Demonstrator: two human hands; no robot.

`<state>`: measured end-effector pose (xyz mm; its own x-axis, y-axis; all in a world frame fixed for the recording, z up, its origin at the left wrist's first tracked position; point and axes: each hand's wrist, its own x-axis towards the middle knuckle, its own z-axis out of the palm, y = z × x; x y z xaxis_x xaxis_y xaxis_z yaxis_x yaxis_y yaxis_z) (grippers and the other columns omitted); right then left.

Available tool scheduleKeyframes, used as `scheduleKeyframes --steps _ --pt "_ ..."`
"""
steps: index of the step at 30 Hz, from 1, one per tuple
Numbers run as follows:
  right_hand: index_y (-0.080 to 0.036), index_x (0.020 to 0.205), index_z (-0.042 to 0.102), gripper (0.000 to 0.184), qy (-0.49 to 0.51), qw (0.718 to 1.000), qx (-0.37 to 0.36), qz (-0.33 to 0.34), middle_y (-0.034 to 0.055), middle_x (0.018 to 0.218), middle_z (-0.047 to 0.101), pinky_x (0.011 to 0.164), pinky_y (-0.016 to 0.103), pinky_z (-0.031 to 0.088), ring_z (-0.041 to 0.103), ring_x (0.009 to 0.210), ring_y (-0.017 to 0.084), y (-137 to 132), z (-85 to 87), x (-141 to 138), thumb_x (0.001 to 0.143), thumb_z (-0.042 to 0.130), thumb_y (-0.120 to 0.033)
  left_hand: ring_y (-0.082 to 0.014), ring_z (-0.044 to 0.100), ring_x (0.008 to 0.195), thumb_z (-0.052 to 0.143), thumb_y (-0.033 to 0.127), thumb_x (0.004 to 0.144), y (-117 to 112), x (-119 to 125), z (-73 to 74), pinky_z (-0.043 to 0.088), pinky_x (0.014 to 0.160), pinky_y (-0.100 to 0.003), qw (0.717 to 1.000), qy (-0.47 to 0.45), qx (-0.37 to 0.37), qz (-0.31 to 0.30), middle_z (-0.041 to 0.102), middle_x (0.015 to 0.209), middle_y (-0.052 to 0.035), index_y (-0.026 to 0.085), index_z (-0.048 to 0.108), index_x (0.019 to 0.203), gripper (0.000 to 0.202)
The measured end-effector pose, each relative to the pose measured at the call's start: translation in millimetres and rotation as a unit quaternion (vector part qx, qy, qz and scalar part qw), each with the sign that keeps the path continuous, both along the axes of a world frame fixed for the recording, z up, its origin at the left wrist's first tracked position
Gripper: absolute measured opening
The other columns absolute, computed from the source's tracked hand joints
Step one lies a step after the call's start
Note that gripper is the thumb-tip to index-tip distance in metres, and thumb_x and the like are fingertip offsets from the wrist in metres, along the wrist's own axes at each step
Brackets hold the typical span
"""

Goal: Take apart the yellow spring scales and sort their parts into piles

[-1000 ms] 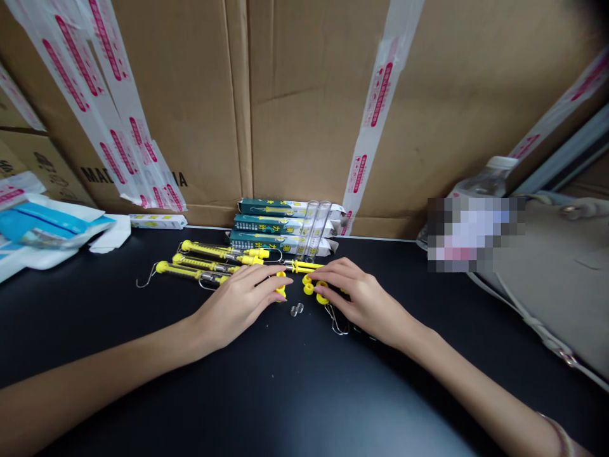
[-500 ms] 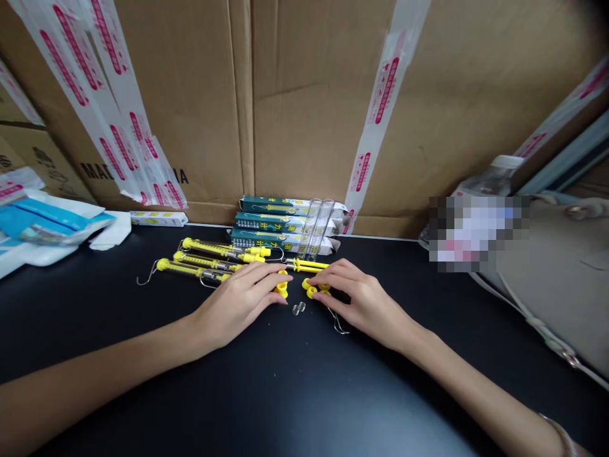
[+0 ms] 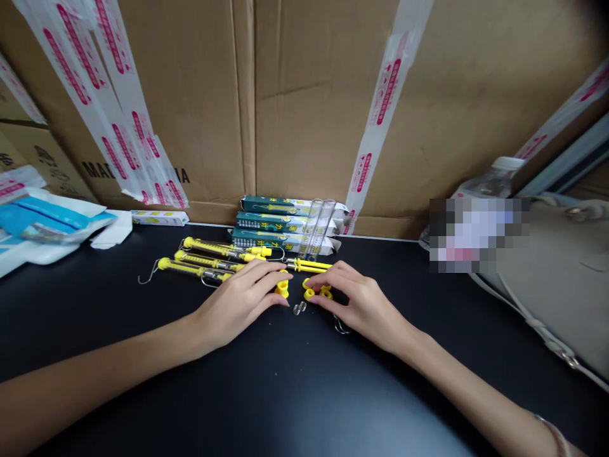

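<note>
My left hand (image 3: 245, 298) rests on the black tabletop, thumb and fingers closed around small yellow plastic caps (image 3: 282, 290). Opposite it, my right hand (image 3: 354, 295) pinches at a yellow ring-shaped cap (image 3: 309, 294); more yellow caps (image 3: 326, 294) lie partly under its fingers. Two small metal coils (image 3: 299, 308) sit between the hands, touching neither. Thin wire hooks (image 3: 341, 325) stick out beneath my right hand. Behind the hands lie yellow slotted rods (image 3: 311, 266) and, to the left, several spring scales (image 3: 190, 268) with clear tubes and hooks.
Three green-and-white boxes (image 3: 276, 223) lie against a large cardboard carton (image 3: 304, 127), with clear tubes (image 3: 320, 228) leaning across them. A plastic bottle (image 3: 499, 178) and a beige bag (image 3: 561, 273) are at the right. Blue-and-white packaging (image 3: 47, 219) lies at the left.
My right thumb and the ring-shaped cap near it have shifted slightly left and towards me. Another cap beside it shows more clearly. My left hand stays almost still.
</note>
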<state>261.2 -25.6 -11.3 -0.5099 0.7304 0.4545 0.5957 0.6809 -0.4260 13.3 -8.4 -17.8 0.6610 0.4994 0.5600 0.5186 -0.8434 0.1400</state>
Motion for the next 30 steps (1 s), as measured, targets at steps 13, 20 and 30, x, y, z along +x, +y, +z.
scheduleKeyframes --steps 13,20,30 --pt "-0.02 0.109 0.069 0.018 -0.01 0.999 0.021 -0.025 0.0066 0.102 0.074 0.083 0.042 0.053 0.06 0.091 0.023 0 2.8 -1 0.096 0.057 -0.024 -0.0235 0.059 0.118 0.059 0.027 0.094 -1 0 2.1 0.051 0.101 -0.044 1.0 0.0 -0.003 -0.002 0.065 0.122 -0.0119 0.014 0.056 0.125 0.033" --pt "-0.023 0.107 0.071 0.018 0.004 0.999 0.03 -0.041 0.0061 0.096 0.075 0.077 0.039 0.054 0.061 0.088 0.023 -2 9.5 11 0.096 0.057 -0.026 -0.0224 0.06 0.116 0.053 0.021 0.097 -1 -1 4.0 0.053 0.099 -0.042 1.0 -0.013 -0.009 -0.009 0.065 0.12 -0.0119 0.014 0.056 0.123 0.027" --pt "-0.024 0.078 0.075 0.017 -0.113 0.992 -0.045 0.021 0.003 0.074 0.068 0.069 0.036 0.047 0.057 0.075 0.021 -15 32.0 31 0.088 0.068 -0.037 -0.0222 0.06 0.118 0.052 0.025 0.098 -1 -3 1.2 0.052 0.102 -0.043 1.0 -0.011 -0.02 0.003 0.065 0.124 -0.013 0.013 0.057 0.123 0.029"
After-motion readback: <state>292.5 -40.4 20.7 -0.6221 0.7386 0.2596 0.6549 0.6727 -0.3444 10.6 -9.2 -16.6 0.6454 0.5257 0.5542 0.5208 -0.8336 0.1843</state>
